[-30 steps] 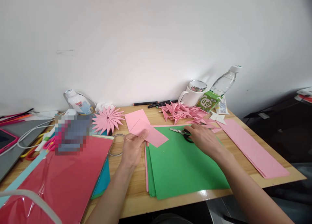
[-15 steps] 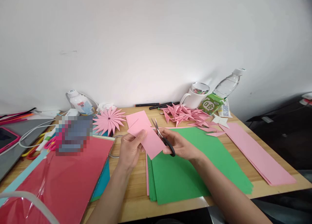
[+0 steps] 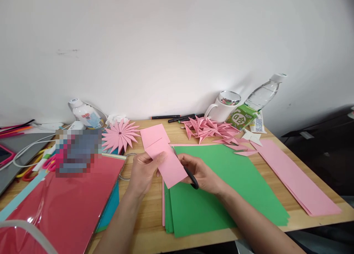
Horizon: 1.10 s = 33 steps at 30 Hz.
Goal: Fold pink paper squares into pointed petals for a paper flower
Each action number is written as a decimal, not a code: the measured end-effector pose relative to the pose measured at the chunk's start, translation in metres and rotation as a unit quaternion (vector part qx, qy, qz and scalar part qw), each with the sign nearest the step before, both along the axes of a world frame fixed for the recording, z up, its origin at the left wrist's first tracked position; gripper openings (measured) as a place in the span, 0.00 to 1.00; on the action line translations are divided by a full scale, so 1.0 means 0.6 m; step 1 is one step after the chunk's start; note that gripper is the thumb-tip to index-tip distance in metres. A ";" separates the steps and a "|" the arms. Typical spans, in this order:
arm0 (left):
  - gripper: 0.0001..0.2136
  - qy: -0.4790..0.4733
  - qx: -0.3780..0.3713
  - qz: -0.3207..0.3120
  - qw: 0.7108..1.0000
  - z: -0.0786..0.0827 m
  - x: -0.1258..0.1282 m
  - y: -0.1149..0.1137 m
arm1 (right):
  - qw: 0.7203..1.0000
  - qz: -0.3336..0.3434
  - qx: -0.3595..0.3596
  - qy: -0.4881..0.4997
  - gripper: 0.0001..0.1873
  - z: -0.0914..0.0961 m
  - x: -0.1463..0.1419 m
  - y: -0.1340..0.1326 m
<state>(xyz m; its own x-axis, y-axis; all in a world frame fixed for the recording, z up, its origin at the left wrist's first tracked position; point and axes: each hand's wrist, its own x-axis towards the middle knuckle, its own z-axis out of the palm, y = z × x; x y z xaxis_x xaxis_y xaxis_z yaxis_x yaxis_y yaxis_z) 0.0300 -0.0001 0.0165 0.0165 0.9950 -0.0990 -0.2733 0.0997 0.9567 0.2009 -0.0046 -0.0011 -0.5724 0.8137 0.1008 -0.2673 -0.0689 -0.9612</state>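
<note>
My left hand (image 3: 143,169) pinches a pink paper strip (image 3: 167,163) and holds it tilted above the table. My right hand (image 3: 203,173) grips black-handled scissors (image 3: 190,176), and their blades are against the strip's right edge, mostly hidden behind the paper. Under both hands lies a stack of green sheets (image 3: 221,187). A second pink rectangle (image 3: 155,133) lies flat just behind the held strip.
A red sheet in plastic wrap (image 3: 63,206) lies at the left. A pink paper flower (image 3: 120,136), folded pink points (image 3: 210,128), a white mug (image 3: 224,105), a water bottle (image 3: 262,93) and pens (image 3: 177,117) line the back. Long pink strips (image 3: 295,176) lie at the right.
My right hand picked the scissors up from the green sheet and brought them left to the pink strip. The blades, open half a second ago, now sit against the strip's edge.
</note>
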 end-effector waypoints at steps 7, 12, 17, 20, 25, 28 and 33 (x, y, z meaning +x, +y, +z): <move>0.12 0.001 -0.030 -0.005 1.000 0.005 0.004 0.000 | 1.000 -0.011 -0.008 -0.010 0.20 0.001 -0.001 0.000; 0.12 -0.007 -0.038 -0.002 0.999 0.008 0.007 0.001 | 1.000 -0.014 -0.008 -0.013 0.21 -0.002 -0.002 0.000; 0.11 -0.015 -0.044 -0.004 0.999 0.006 0.006 0.001 | 1.000 -0.022 -0.012 -0.008 0.20 -0.008 -0.006 -0.002; 0.11 -0.014 -0.046 -0.007 0.999 0.005 0.005 0.001 | 1.000 -0.024 -0.019 -0.004 0.20 -0.011 -0.006 -0.003; 0.11 -0.013 -0.049 -0.006 0.999 0.005 0.005 0.001 | 0.999 -0.025 -0.031 -0.013 0.21 -0.014 -0.004 -0.004; 0.11 -0.018 -0.055 -0.007 0.998 0.006 0.005 0.000 | 0.999 -0.023 -0.036 -0.028 0.22 -0.014 -0.005 -0.005; 0.11 -0.030 -0.062 -0.003 0.998 0.007 0.005 -0.001 | 0.999 -0.025 -0.027 -0.019 0.24 -0.003 -0.011 -0.009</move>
